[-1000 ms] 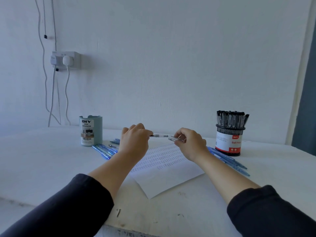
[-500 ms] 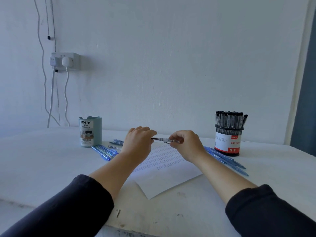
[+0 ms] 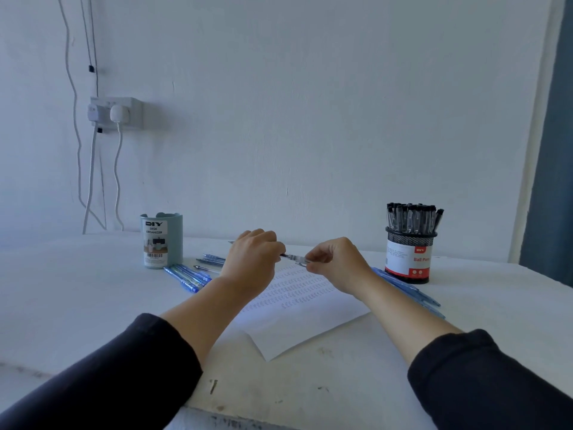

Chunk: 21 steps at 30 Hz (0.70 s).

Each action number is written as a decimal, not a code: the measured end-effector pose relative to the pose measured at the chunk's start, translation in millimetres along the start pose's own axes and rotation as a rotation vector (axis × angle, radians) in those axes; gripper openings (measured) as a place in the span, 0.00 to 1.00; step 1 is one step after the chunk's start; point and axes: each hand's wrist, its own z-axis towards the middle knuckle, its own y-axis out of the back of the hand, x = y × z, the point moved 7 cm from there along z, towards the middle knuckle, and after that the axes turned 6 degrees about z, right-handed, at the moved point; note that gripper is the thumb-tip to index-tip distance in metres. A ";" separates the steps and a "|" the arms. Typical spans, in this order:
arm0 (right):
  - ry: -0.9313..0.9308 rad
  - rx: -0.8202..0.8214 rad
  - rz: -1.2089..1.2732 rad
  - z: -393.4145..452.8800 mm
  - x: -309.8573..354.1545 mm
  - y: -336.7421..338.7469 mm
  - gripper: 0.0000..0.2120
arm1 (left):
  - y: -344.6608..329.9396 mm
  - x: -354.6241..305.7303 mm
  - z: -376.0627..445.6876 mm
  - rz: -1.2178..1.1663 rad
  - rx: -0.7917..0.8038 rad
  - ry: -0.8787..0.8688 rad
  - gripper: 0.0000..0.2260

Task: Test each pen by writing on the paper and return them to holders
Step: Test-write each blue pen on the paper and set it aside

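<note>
Both hands hold one clear pen (image 3: 293, 258) level above the paper (image 3: 297, 308). My left hand (image 3: 254, 262) grips its left end, and my right hand (image 3: 336, 263) pinches its right end. The white sheet lies on the table under my hands and carries rows of small written marks. A light blue desk organizer (image 3: 162, 240) stands at the back left. At the back right a black mesh holder (image 3: 408, 259) is packed with several black-capped pens.
Several blue pens (image 3: 189, 276) lie loose beside the organizer, and more blue pens (image 3: 412, 294) lie on the table right of the paper. The table's front edge (image 3: 235, 420) is near my sleeves. A wall socket with cables (image 3: 116, 114) hangs at the left.
My two hands have come closer together along the pen, so less of its barrel shows between them. The pen has stayed above the paper.
</note>
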 end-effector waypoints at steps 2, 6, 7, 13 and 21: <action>0.007 -0.002 0.046 0.2 2.6 -1.7 0.04 | 1.3 4.6 -0.2 0.046 -0.020 0.063 0.13; 0.052 0.051 0.126 -1.2 12.5 -10.0 0.02 | 8.1 13.8 -2.2 0.218 -0.013 0.184 0.15; 0.062 0.069 0.134 -2.3 14.1 -11.5 0.03 | 10.1 16.7 -2.9 0.229 -0.030 0.189 0.16; 0.012 0.214 0.145 -5.2 8.8 -15.4 0.22 | 1.9 49.3 -11.1 0.102 0.015 0.339 0.11; -0.177 0.504 -0.208 -15.2 -28.5 -32.2 0.39 | -0.6 54.6 -29.0 -1.016 -0.107 0.991 0.15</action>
